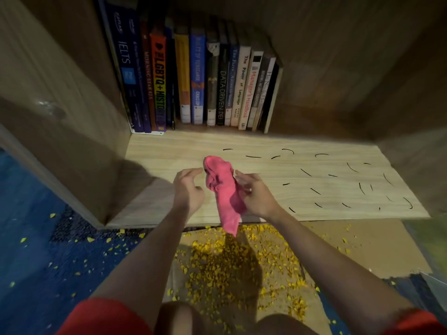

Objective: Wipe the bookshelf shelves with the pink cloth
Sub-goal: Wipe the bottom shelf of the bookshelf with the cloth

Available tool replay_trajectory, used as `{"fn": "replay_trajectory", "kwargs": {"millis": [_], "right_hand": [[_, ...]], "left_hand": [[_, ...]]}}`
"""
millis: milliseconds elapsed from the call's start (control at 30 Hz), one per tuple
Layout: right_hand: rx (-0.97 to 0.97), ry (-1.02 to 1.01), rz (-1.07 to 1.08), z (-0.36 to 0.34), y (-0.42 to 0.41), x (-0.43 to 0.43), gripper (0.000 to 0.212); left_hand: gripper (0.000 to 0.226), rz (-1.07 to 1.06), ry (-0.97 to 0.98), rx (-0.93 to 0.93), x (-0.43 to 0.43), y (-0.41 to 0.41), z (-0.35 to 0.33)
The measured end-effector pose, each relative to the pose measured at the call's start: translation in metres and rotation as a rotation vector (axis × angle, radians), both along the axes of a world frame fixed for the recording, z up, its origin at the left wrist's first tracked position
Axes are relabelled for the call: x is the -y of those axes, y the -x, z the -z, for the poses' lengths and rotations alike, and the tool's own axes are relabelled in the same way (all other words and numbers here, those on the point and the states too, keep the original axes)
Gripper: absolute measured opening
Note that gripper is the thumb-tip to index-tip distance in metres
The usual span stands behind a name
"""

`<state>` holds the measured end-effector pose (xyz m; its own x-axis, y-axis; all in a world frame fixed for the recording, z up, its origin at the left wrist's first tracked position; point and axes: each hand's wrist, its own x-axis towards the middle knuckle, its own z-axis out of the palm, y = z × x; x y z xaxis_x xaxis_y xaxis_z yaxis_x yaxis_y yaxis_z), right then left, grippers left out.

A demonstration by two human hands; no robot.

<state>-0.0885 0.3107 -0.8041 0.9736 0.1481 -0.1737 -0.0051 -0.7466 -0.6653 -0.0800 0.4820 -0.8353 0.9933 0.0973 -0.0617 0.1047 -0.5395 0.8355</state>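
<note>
From the head view, the right hand (256,194) grips the pink cloth (222,187) along its right edge, fingers curled into the fabric. The left hand (187,189) sits just beside it with fingers loosely bent and holding nothing. The cloth hangs bunched in a soft, wrinkled roll over the near middle of the shelf board (169,153), its tail drooping past the front edge. To wipe well, I would gather the cloth into a flat pad with both hands, then press it down and sweep firmly right across the short black marks (304,172) scattered there. The board looks like smooth, pale wood-grain laminate, so the pad should slide easily. A row of upright books (200,78) with glossy spines stands at the far left. Below the near edge, gritty yellow crumbs (229,262) litter a flat cardboard sheet (375,247) and the blue carpet (36,238).
</note>
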Motion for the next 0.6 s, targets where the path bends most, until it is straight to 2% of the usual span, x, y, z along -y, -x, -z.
{"fn": "replay_trajectory", "kwargs": {"millis": [133,300,433,600], "right_hand": [[0.076,0.096,0.051,0.003,0.003,0.044,0.048],[0.046,0.233,0.01,0.012,0.002,0.084,0.058],[-0.019,0.266,-0.088,0.005,0.005,0.101,0.082],[-0.039,0.428,-0.256,0.003,0.015,0.121,0.087]], "left_hand": [[0.043,0.128,-0.074,-0.006,0.039,-0.002,-0.018],[0.063,0.226,-0.389,-0.15,0.065,-0.009,-0.011],[0.063,0.13,-0.331,-0.139,0.073,-0.003,-0.019],[0.074,0.354,-0.324,-0.159,0.086,0.012,-0.02]]}}
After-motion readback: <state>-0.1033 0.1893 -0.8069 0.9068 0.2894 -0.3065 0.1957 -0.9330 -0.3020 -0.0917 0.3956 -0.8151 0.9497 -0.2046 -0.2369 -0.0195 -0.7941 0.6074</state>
